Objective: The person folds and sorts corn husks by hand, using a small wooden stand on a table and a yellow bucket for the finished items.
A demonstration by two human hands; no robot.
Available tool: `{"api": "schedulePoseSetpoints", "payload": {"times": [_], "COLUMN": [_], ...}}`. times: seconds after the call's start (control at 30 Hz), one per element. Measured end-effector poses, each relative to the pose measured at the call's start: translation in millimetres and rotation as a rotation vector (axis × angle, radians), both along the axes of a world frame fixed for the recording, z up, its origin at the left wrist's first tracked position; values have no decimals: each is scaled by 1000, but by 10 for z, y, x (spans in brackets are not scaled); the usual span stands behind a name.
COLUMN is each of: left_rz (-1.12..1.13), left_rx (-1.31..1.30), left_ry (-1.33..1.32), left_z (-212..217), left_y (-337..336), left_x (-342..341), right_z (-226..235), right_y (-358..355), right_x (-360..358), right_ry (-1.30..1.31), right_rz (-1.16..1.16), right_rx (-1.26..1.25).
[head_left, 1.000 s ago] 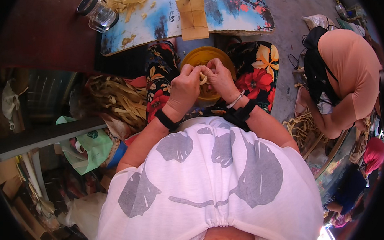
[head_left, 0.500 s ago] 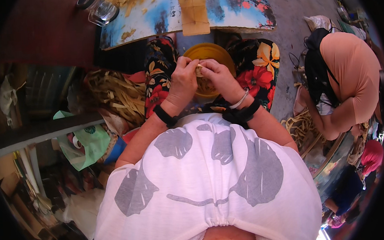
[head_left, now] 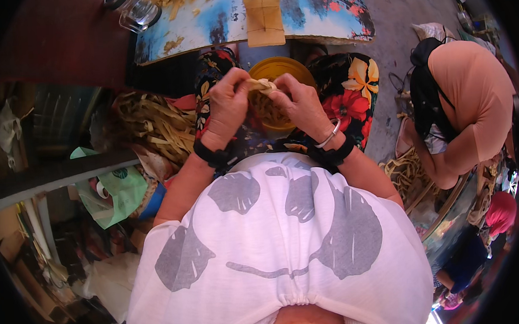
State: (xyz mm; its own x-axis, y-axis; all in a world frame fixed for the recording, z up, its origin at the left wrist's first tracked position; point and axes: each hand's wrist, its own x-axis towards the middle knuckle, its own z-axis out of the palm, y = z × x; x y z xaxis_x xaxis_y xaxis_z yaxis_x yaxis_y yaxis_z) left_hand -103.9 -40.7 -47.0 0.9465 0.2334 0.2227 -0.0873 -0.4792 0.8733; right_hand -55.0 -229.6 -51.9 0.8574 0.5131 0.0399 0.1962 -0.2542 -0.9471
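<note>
Between my hands runs a pale tan strip (head_left: 260, 85), which looks folded or plaited in the middle. My left hand (head_left: 228, 100) pinches one end of it, fingers closed. On the other end, the thumb and fingers of my right hand (head_left: 304, 105) are closed. Both hands are above a yellow bucket (head_left: 287, 62) that stands between my knees. Inside the bucket lies a tangle of similar tan strips (head_left: 267, 110), partly covered by my right hand.
Ahead is a painted board (head_left: 205, 24) with a wooden block (head_left: 263, 16) on its near edge. A glass jar (head_left: 140, 11) stands at its left corner. Loose tan strips (head_left: 152, 123) heap up beside my left leg, near a green bag (head_left: 117, 196). To the right, another person (head_left: 470, 98) bends forward.
My hands have moved apart, the left one outward, the right slightly outward. More of the tan strip now shows, stretched between them above the bucket.
</note>
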Motion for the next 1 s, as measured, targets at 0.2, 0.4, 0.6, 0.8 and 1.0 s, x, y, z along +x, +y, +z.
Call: {"api": "schedulePoseSetpoints", "payload": {"times": [0.2, 0.4, 0.6, 0.8, 1.0], "left_rz": [-90, -182, -551, -432, -167], "left_rx": [-1059, -1101, -1166, -1091, -606], "left_ry": [207, 327, 456, 558, 407], "left_z": [-138, -221, -207, 57, 187], "left_y": [105, -372, -69, -210, -131], "left_x": [58, -87, -23, -52, -108], "right_z": [15, 11, 122, 144, 185], "right_y": [-31, 137, -2, 2, 16], "right_x": [-54, -49, 301, 330, 332], "right_ry": [-43, -315, -47, 514, 308], "right_rz": [-113, -178, 39, 235, -17], "right_rx": [7, 57, 45, 372, 333]}}
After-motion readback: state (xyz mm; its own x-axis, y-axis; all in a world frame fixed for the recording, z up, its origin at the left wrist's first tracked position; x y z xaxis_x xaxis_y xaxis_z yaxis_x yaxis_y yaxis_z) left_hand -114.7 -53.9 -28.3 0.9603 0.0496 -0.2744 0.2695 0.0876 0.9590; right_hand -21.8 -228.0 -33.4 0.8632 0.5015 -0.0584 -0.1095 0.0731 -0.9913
